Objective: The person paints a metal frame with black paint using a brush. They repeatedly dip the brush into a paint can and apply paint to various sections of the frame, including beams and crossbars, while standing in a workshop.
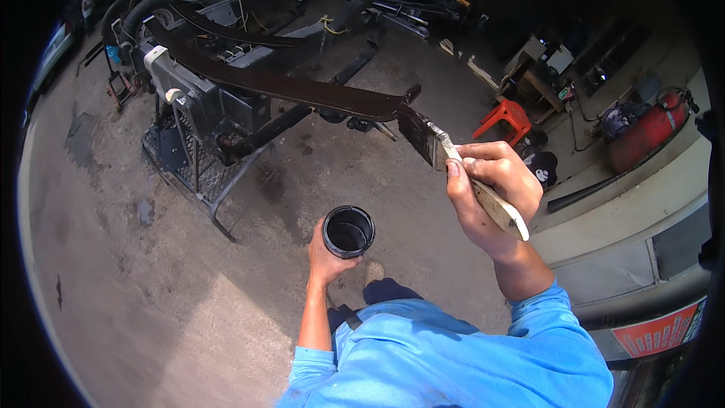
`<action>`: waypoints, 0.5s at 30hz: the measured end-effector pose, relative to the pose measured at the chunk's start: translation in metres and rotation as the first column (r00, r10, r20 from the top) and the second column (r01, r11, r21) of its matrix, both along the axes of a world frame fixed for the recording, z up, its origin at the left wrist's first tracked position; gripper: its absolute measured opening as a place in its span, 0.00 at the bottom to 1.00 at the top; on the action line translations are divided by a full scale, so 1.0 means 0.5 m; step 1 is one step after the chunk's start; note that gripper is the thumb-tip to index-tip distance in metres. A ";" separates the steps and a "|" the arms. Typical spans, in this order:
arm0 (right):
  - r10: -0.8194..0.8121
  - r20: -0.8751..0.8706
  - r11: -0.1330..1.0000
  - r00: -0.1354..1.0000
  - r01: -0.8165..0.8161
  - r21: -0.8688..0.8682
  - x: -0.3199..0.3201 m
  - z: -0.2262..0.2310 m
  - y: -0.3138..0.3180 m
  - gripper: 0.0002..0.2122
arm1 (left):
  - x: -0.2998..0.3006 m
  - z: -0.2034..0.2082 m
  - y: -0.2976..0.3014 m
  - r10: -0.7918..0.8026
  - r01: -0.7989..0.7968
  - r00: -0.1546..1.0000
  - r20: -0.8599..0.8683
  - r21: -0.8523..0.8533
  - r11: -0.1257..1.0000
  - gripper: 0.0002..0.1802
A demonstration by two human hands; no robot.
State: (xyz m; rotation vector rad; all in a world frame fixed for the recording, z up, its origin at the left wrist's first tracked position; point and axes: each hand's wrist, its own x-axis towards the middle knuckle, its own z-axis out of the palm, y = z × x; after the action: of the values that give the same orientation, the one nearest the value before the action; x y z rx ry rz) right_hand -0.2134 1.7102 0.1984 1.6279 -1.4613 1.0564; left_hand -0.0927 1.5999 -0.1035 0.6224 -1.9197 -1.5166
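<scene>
My right hand [495, 185] grips the pale wooden handle of a paintbrush [491, 208]. Its dark, wide bristles meet the near end of a long, curved leaf spring [302, 91], which is coated dark brown to black and looks glossy. Lower and to the left, my left hand [325, 257] is wrapped round a round can [349, 231]. The can is held with its mouth upward, black inside and along the rim; how much paint it holds I cannot make out. A second curved leaf [234, 32] lies beyond the first.
A black vehicle frame [242, 109] and a mesh-sided metal stand [200, 159] support the leaf. To the right are a red plastic stool [504, 121], a red cylindrical tank [646, 136] and a pale vehicle body [604, 272]. Metal bars [355, 0] are piled at the back.
</scene>
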 end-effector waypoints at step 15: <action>-0.319 0.872 0.805 0.371 -0.380 0.456 -0.013 -0.426 0.037 0.06 | 0.030 -0.027 0.021 0.031 0.009 0.973 0.227 -0.174 0.985 0.59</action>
State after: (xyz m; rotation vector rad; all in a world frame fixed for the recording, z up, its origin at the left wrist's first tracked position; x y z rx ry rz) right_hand -0.2201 1.7286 -0.0143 1.4096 -2.8018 1.8714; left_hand -0.0778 1.6103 -0.1169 0.7542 -2.1903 -1.2978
